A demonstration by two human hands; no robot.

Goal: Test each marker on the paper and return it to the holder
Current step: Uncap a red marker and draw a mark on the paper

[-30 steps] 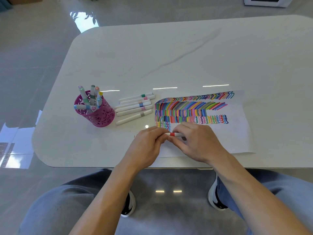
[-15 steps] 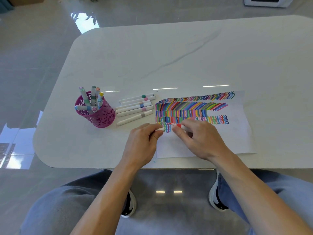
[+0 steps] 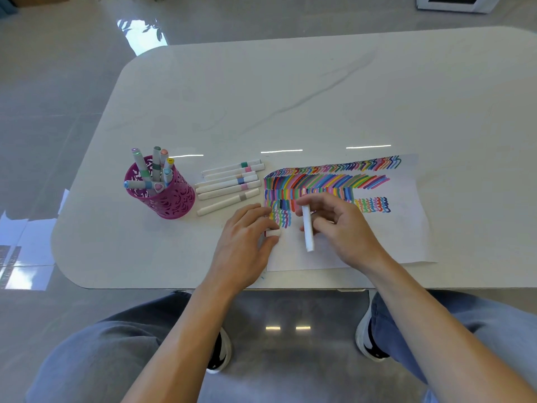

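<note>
My right hand grips a white marker above the paper, the marker's tip pointing away from me toward the coloured strokes. My left hand rests at the paper's left edge and pinches the marker's white cap. The sheet is covered with rows of coloured lines and squiggles. A magenta perforated holder stands to the left with several markers in it. Between holder and paper several white markers lie in a row on the table.
The white marble-look table spreads wide beyond the paper. Its near edge runs just below my hands. My knees and shoes show under the table, on a glossy grey floor.
The hands have pulled apart: the cap came off into my left hand, and my right hand turned the marker from lying sideways to pointing away over the paper.
</note>
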